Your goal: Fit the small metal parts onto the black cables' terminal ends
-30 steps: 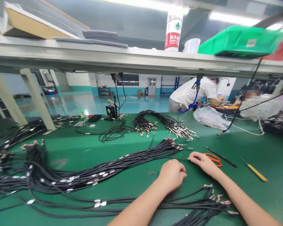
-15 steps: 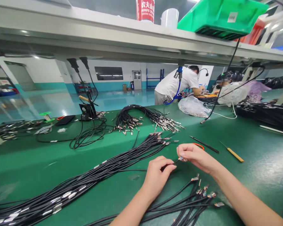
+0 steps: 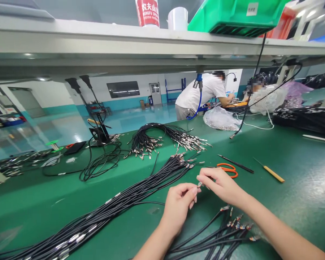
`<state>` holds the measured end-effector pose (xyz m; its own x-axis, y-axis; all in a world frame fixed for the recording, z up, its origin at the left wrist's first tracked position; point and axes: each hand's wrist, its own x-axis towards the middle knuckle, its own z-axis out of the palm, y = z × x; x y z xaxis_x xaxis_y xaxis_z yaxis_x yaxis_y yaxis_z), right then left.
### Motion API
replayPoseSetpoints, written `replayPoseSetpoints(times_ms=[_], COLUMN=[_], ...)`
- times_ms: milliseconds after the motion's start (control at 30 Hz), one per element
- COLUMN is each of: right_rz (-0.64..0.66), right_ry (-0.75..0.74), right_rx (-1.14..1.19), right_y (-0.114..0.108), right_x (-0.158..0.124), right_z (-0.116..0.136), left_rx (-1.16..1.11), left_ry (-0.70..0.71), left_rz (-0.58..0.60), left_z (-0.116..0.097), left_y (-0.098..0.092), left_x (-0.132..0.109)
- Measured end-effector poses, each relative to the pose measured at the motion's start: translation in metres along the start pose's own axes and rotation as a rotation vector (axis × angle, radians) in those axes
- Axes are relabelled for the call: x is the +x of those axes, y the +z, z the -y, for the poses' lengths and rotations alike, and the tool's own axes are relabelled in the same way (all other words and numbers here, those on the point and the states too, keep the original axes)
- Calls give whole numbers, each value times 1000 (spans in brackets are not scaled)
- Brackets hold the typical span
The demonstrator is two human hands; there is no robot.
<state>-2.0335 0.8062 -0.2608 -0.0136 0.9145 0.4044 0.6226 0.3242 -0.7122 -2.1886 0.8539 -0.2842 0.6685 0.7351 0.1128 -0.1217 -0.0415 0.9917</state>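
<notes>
My left hand (image 3: 180, 202) is closed on a black cable (image 3: 151, 203), close to its end. At the tip of that cable a small metal connector end (image 3: 199, 184) shows between my two hands. The thumb and fingers of my right hand (image 3: 219, 184) pinch at this end. Behind my hands a long bundle of black cables (image 3: 119, 195) runs to the left, with metallic ends and white labels. Below my right forearm lies a second group of cables (image 3: 206, 240), whose ends show coloured wires and metal.
Orange-handled scissors (image 3: 234, 170), a black pen-like tool (image 3: 237, 164) and a yellow-handled pick (image 3: 273, 174) lie right of my hands. Coiled cables (image 3: 162, 126) sit farther back. A hanging black cord (image 3: 245, 121) reaches down from the shelf (image 3: 97, 39). A person (image 3: 197, 94) bends over work beyond the bench.
My hands have come closer together around the cable end, the right one moving slightly left. More of the orange scissors shows. The camera view has shifted a little.
</notes>
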Motion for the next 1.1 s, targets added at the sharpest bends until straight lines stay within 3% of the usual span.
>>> replayPoseSetpoints(times_ms=[367, 700, 1100], right_rz=[53, -9, 50], right_ry=[130, 29, 183], right_rx=[288, 66, 474], right_y=[6, 5, 14], right_x=[-2, -3, -3], right_z=[-10, -2, -7], left_rx=[-50, -57, -112], left_ry=[-8, -39, -10], left_rz=[27, -36, 4], left_z=[-3, -11, -12], left_y=[-1, 4, 4], left_x=[-1, -3, -4])
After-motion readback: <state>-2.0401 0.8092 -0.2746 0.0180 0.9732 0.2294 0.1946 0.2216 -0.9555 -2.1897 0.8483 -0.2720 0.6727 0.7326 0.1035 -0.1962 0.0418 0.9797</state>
